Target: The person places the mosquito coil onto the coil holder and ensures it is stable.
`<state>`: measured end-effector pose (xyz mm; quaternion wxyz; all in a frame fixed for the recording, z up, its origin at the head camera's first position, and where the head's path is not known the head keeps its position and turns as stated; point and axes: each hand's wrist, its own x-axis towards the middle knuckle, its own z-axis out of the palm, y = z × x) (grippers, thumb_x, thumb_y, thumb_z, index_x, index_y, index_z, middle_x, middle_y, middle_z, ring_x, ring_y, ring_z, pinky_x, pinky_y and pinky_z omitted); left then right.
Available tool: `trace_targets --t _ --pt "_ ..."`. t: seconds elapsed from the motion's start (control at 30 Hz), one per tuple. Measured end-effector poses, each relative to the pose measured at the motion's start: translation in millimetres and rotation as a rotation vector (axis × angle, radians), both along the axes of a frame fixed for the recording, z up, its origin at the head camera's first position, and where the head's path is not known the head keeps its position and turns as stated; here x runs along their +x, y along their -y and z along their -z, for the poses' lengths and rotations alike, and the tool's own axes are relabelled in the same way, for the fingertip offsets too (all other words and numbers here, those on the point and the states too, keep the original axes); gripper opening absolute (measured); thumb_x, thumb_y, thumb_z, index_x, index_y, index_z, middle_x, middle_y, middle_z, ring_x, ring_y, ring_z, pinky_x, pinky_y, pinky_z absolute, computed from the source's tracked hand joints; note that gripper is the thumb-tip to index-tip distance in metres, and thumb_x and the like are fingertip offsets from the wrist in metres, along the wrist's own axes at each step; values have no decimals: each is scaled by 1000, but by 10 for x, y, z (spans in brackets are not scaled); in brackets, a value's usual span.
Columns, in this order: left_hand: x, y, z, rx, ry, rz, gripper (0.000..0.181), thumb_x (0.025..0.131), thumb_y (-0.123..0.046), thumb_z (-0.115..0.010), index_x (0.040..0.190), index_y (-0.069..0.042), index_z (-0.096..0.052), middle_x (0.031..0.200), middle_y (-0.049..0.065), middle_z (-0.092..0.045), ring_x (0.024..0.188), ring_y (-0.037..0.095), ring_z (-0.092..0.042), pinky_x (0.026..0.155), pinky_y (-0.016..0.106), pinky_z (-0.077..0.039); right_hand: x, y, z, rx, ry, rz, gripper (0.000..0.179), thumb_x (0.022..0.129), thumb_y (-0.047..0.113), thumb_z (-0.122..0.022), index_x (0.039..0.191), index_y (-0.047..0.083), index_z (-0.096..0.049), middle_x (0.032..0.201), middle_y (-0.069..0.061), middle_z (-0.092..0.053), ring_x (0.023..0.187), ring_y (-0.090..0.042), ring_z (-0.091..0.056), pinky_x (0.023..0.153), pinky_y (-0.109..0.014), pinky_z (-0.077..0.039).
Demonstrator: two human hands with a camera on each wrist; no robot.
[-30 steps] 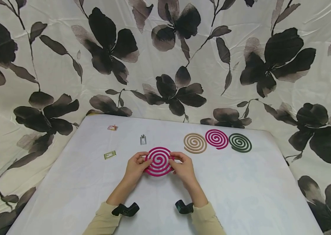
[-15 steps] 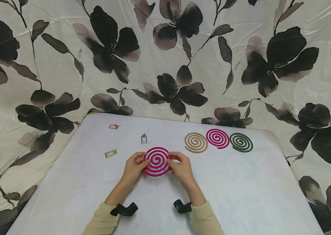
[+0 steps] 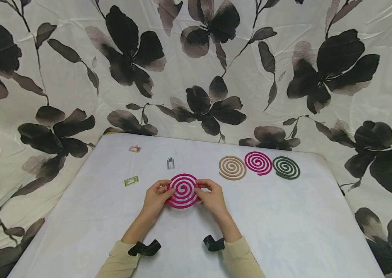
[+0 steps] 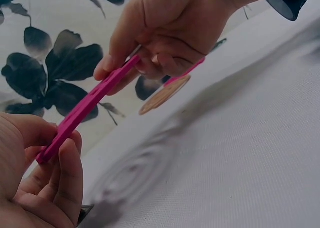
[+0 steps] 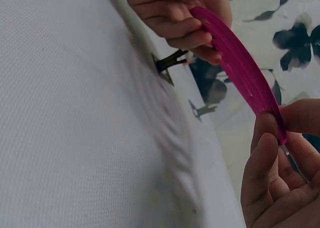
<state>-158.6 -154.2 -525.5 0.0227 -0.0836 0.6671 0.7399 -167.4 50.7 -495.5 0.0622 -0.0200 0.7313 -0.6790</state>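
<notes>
A pink mosquito coil (image 3: pixel 183 190) is held above the white table, in the lower middle of the head view. My left hand (image 3: pixel 154 199) pinches its left edge between thumb and fingers. On the opposite edge, my right hand (image 3: pixel 213 197) grips it the same way. Seen from the left wrist, the coil (image 4: pixel 90 105) is tilted and clear of the tabletop, its shadow below. A thin silvery edge (image 5: pixel 286 150) shows by the right fingers in the right wrist view; what it belongs to is mostly hidden.
Behind the right hand lie a tan coil (image 3: pixel 232 168), another pink coil (image 3: pixel 258 163) and a green coil (image 3: pixel 286 168). Toward the left are small metal coil stands: a silvery one (image 3: pixel 170 163), a green one (image 3: pixel 131 181) and an orange-patterned one (image 3: pixel 135 149). A floral cloth (image 3: pixel 168 127) hangs behind the table.
Both hands have drifted slightly left together with the pink coil. Their grip on it looks the same, and the coils and stands on the table stay in place.
</notes>
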Motion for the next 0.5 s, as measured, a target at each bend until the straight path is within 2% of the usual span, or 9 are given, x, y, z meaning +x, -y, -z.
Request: trace_targets --t 0.03,0.3,0.5 --pt "6 5 -1 -2 3 -1 36 89 -8 -72 120 0 -57 96 11 -70 84 14 -65 68 23 -53 -14 7 41 -2 2 3 24 89 6 -69 113 2 -68 102 -13 -66 58 -14 -61 52 -27 -50" --pt "30 44 -9 -2 -4 -1 37 89 -8 -72 121 2 -57 92 10 -70 82 12 -64 67 22 -53 -3 50 29 -1 -4 -4 24 89 6 -69 113 2 -68 103 -13 -65 57 -13 -60 51 -22 -48" --pt "47 80 2 -14 -5 -12 36 88 -9 -72 119 1 -58 90 9 -69 79 13 -64 65 23 -53 15 77 -45 -2 17 -27 24 89 2 -67 113 -2 -67 104 -18 -64 62 -28 -63 52 -26 -49"
